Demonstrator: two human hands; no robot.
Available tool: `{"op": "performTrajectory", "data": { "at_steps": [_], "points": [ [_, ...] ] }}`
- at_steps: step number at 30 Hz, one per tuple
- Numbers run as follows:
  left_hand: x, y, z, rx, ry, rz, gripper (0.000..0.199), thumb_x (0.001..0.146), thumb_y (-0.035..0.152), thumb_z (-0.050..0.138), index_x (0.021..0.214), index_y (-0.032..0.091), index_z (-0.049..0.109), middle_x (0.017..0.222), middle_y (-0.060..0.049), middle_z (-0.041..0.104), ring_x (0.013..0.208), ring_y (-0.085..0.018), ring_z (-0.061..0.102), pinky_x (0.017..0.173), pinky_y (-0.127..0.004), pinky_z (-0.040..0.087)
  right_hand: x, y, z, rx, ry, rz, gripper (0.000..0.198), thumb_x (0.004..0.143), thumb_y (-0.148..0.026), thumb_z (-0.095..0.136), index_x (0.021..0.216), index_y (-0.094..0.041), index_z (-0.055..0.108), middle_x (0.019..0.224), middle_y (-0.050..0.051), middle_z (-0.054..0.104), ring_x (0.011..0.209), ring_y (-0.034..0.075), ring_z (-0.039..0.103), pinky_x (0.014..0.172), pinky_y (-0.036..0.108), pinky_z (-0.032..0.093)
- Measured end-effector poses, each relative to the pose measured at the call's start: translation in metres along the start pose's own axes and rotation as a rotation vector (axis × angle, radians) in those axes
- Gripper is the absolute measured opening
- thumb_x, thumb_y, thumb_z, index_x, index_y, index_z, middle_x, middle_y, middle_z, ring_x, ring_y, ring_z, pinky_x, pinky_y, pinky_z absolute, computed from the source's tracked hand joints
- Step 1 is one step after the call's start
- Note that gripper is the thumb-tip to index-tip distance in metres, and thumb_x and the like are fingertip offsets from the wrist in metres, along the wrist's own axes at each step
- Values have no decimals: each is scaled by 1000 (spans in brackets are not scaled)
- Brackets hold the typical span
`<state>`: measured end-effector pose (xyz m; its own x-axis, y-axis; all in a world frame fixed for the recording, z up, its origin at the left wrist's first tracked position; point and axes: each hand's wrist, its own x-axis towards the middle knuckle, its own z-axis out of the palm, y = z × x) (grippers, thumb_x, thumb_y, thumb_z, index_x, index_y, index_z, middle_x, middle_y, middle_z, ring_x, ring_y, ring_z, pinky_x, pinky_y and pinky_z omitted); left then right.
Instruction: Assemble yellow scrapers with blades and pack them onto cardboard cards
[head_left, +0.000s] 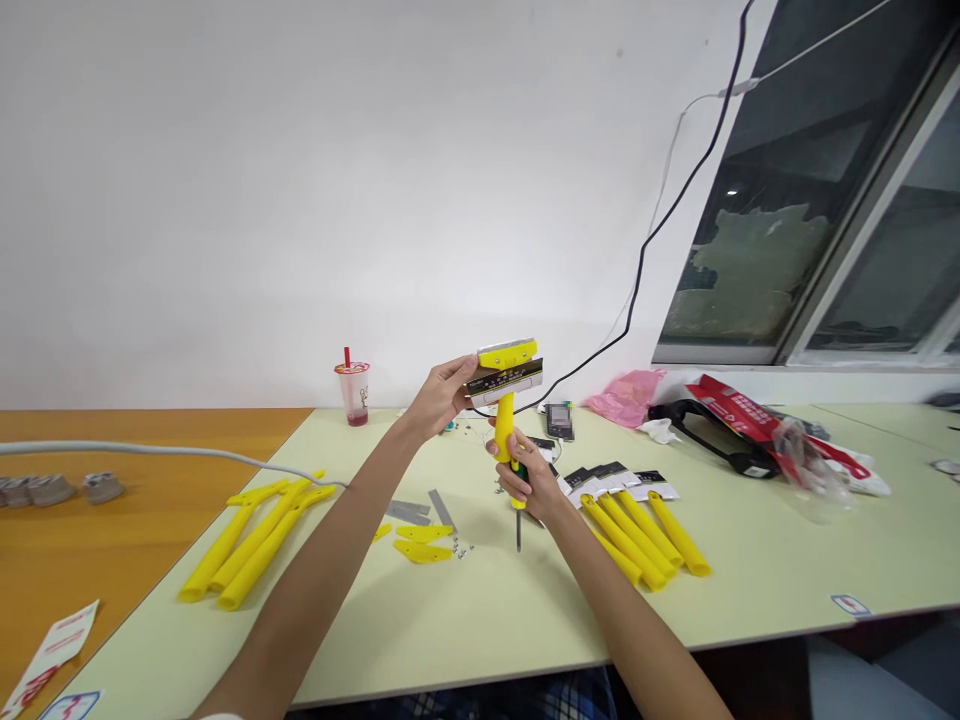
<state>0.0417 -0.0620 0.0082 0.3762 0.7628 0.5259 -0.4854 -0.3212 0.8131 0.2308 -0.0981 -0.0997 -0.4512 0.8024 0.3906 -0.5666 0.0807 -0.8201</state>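
A yellow scraper (pixel 505 420) is held up above the table, head upward, with a silver edge along its top. Just below the head, a black-and-white printed card (pixel 514 379) sits across the neck; how it is attached I cannot tell. My left hand (pixel 441 398) pinches the card's left end. Closed around the scraper's handle is my right hand (pixel 531 472), which also grips a screwdriver (pixel 518 528) pointing down. Beneath them lie loose yellow plates (pixel 424 534), grey blades (pixel 442 508) and small screws (pixel 460 550).
Yellow handles (pixel 259 545) lie at left. At right are several scrapers (pixel 634 535) with cards on their heads. Behind stand a drink cup (pixel 354 392) and a small dark device (pixel 559 421). A red bag (pixel 739 412) lies far right; a grey cable (pixel 187 453) crosses from the left.
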Motion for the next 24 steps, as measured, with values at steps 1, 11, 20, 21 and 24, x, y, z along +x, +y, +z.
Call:
{"op": "performTrajectory", "data": {
  "at_steps": [1, 11, 20, 21, 24],
  "points": [
    [0, -1, -1, 14, 5, 2, 54, 88, 60, 88, 119, 17, 84, 126, -17, 82, 130, -39, 72, 107, -52, 62, 0, 0, 0, -1, -5, 6, 35, 100, -51, 78, 121, -28, 61, 97, -5, 61, 40, -2, 18, 31, 13, 21],
    [-2, 0, -8, 50, -11, 41, 57, 79, 66, 92, 102, 15, 87, 120, -18, 83, 129, -41, 73, 107, -52, 61, -1, 2, -1, -40, -38, 3, 35, 99, -53, 78, 112, -24, 61, 93, -4, 61, 38, -2, 21, 32, 16, 21],
    [-8, 9, -14, 73, -61, -28, 53, 80, 61, 93, 105, 14, 88, 123, -20, 83, 131, -45, 72, 105, -53, 62, -3, 1, 0, -181, -25, -31, 37, 99, -56, 76, 109, -22, 66, 96, -1, 66, 39, -1, 24, 33, 18, 23],
    [-8, 9, -14, 69, -55, -25, 52, 80, 60, 93, 105, 14, 89, 123, -20, 83, 131, -45, 72, 105, -54, 62, -3, 0, 1, -199, -18, -43, 38, 99, -56, 76, 112, -22, 66, 95, 0, 66, 39, -1, 24, 33, 18, 24],
    [-8, 9, -12, 59, -43, -6, 48, 81, 57, 92, 104, 15, 89, 124, -19, 83, 131, -45, 72, 107, -54, 61, -3, -2, 4, -246, -7, -78, 39, 100, -57, 75, 114, -22, 68, 95, 0, 66, 38, -1, 25, 33, 18, 23]
  ]
}}
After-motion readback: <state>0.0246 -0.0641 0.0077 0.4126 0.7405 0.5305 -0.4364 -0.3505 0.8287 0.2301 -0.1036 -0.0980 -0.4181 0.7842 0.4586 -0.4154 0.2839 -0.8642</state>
